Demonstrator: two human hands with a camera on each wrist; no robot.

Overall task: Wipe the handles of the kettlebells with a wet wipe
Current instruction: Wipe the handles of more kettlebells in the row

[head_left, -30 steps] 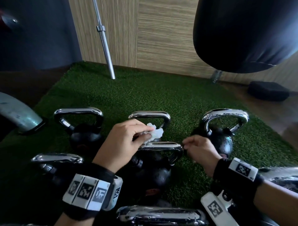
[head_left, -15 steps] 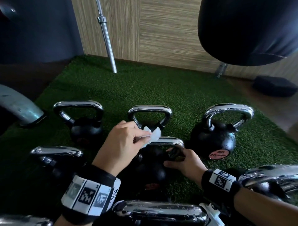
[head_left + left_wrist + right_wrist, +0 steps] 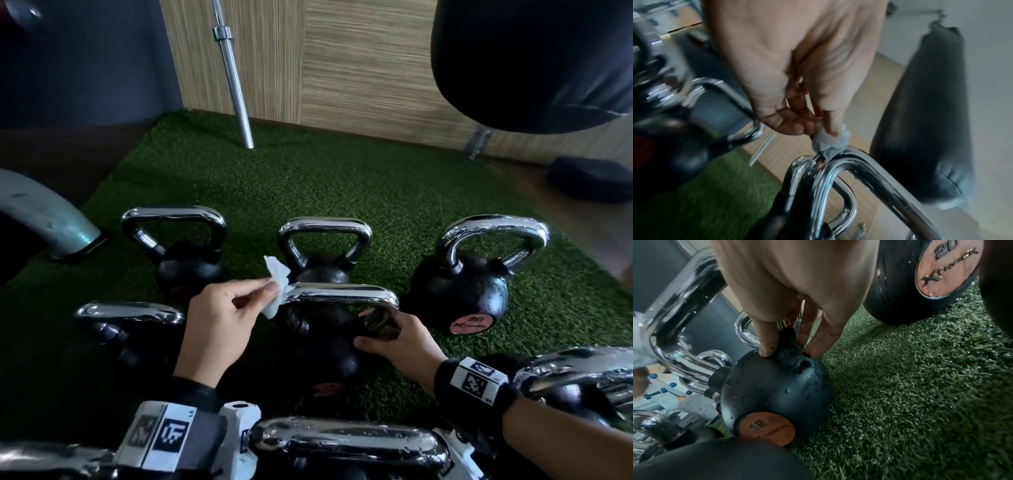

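Several black kettlebells with chrome handles stand on green turf. The middle one, marked 12 (image 3: 774,386), has its chrome handle (image 3: 342,295) in front of me. My left hand (image 3: 219,318) pinches a crumpled white wet wipe (image 3: 276,284) between thumb and fingers and holds it against the left end of that handle; the wipe (image 3: 830,141) touches the chrome bend (image 3: 838,164). My right hand (image 3: 394,337) grips the black base of the handle's right leg, thumb (image 3: 766,344) on one side and fingers (image 3: 818,342) on the other.
Other kettlebells stand at the back left (image 3: 181,246), back middle (image 3: 322,246) and right, marked 20 (image 3: 469,287). More chrome handles lie close at the bottom (image 3: 346,442) and left (image 3: 130,313). A black punching bag (image 3: 531,61) hangs top right; a barbell (image 3: 233,75) leans on the wooden wall.
My right hand came in from the right and took hold of the handle's right leg. My left hand drew the wipe leftward along the handle to its left end.
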